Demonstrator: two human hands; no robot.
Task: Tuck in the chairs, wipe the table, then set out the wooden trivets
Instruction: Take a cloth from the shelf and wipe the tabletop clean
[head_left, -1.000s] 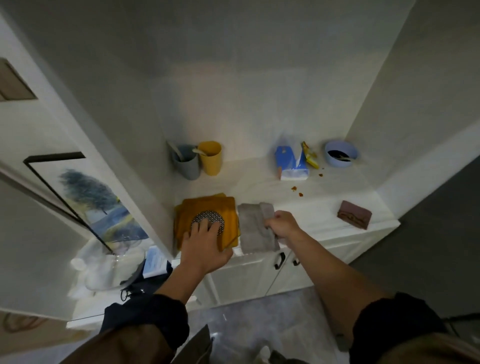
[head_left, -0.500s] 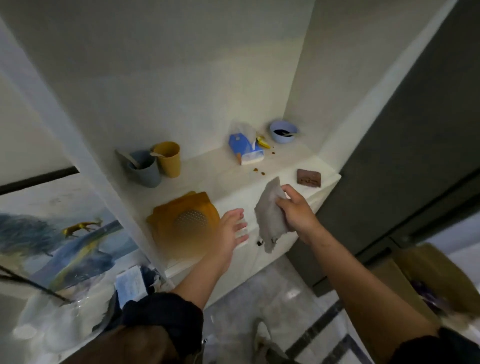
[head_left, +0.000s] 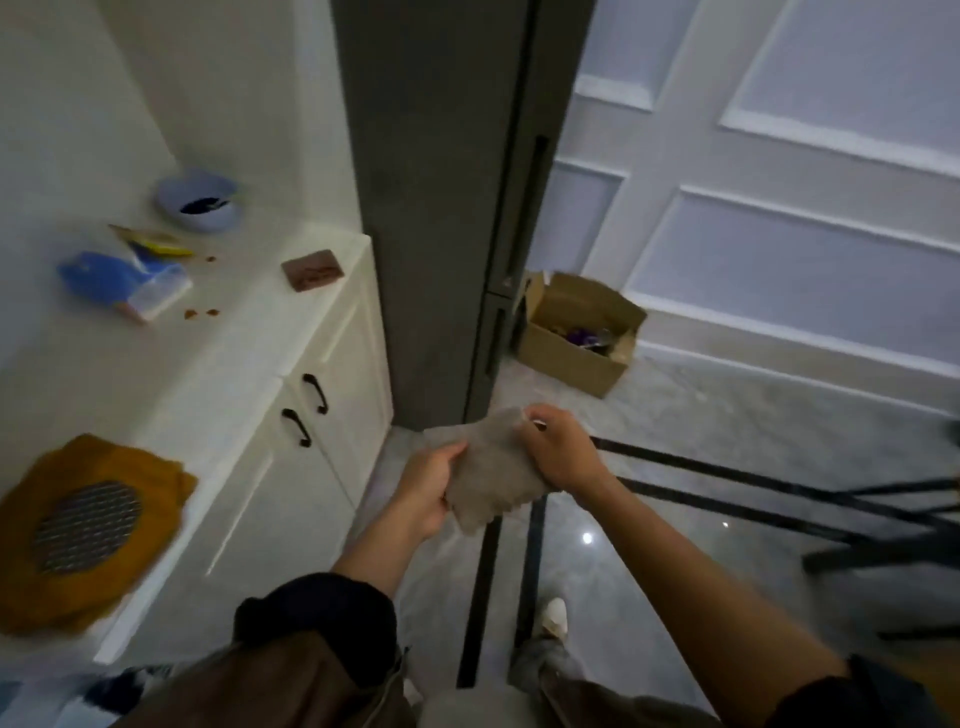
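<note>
A grey cloth (head_left: 488, 467) hangs between both my hands, out in front of the white cabinet and above the floor. My left hand (head_left: 428, 483) grips its left edge, and my right hand (head_left: 561, 452) pinches its upper right corner. Behind on the counter (head_left: 208, 374) lies a mustard-yellow cloth (head_left: 88, 525) with a round dark mesh piece (head_left: 88, 525) on top. No table, chairs or wooden trivets are clearly visible.
On the counter sit a blue tissue pack (head_left: 124, 280), a lilac bowl (head_left: 200, 200), a brown wallet (head_left: 313, 269) and crumbs. A tall grey cabinet (head_left: 447, 208) stands ahead, an open cardboard box (head_left: 576, 332) beyond it. Dark furniture legs (head_left: 878, 519) cross the floor at right.
My right hand lifted the grey cloth off the counter. My left hand left the yellow cloth and took hold of the grey one. My view swung right, away from the counter.
</note>
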